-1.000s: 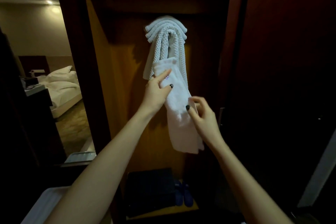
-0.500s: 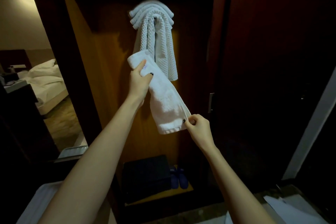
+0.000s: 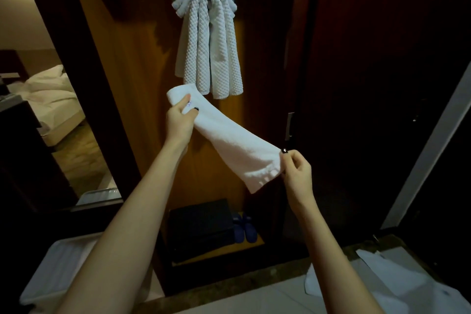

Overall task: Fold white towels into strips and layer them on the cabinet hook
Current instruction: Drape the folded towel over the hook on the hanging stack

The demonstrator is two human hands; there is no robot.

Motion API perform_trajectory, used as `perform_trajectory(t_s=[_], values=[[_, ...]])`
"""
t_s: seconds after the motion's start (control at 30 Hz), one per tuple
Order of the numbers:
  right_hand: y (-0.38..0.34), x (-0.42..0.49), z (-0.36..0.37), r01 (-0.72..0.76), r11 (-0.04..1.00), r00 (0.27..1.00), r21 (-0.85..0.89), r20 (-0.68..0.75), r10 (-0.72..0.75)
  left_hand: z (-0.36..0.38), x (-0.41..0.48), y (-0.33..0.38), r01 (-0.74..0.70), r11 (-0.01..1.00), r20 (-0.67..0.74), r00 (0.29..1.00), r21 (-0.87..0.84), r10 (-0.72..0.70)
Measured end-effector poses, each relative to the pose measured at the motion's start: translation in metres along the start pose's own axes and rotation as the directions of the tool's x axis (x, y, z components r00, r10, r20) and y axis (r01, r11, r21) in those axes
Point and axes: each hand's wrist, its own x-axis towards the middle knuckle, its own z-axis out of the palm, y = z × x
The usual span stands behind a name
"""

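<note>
Two hands are working one folded white strip in the head view, the only view we are logging. We are noting the left hand gripping the strip's upper end, thumb across the front and fingers curled behind. The right hand is pinching the corner of the lower end between thumb and fingertips. The strip is stretching taut between the two hands, slanting from upper left down to lower right, held in the air in front of the cabinet back panel.

Above it, several waffle-weave towels are hanging doubled over one point high on the panel, nesting in arches with their ends dangling. The hook itself is lying hidden under them. The strip's upper end is sitting just beneath those dangling ends; whether it is touching them we cannot tell.

On the cabinet floor we are seeing a dark box with a pair of blue slippers just beside it on the right. A bed with white linen is showing at far left, a white tray at lower left, and loose white cloth at lower right.
</note>
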Motion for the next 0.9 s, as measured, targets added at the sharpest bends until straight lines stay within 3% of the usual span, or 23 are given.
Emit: perform_trajectory(t_s=[0.13,0.27,0.4,0.5,0.57,0.77,0.9], values=[[0.01,-0.009,-0.004,-0.197,0.972,0.98,0.128,0.033,0.194,0.007,-0.009,-0.01,0.062,0.993,0.038,0.998,-0.099,-0.059],[0.015,-0.02,-0.015,-0.38,0.899,0.908,0.218,0.273,0.317,0.012,-0.013,-0.013,0.081,0.982,0.078,0.995,-0.171,-0.068],[0.022,-0.029,-0.024,-0.449,0.89,0.792,0.074,0.494,0.359,0.012,-0.017,-0.014,0.154,0.951,0.138,0.983,-0.27,-0.12],[0.03,-0.037,-0.028,-0.341,0.939,0.802,-0.051,0.504,0.319,0.013,-0.023,-0.014,0.222,0.903,0.197,0.968,-0.368,-0.158],[0.033,-0.039,-0.028,-0.338,0.941,0.791,0.001,0.541,0.284,0.014,-0.027,-0.011,0.258,0.874,0.238,0.956,-0.412,-0.171],[0.035,-0.046,-0.014,-0.539,0.827,0.717,0.159,0.601,0.352,0.018,-0.034,0.003,0.324,0.818,0.362,0.919,-0.476,-0.154],[0.039,-0.044,-0.009,-0.578,0.789,0.736,0.209,0.551,0.393,0.015,-0.032,0.003,0.299,0.822,0.297,0.94,-0.485,-0.166]])
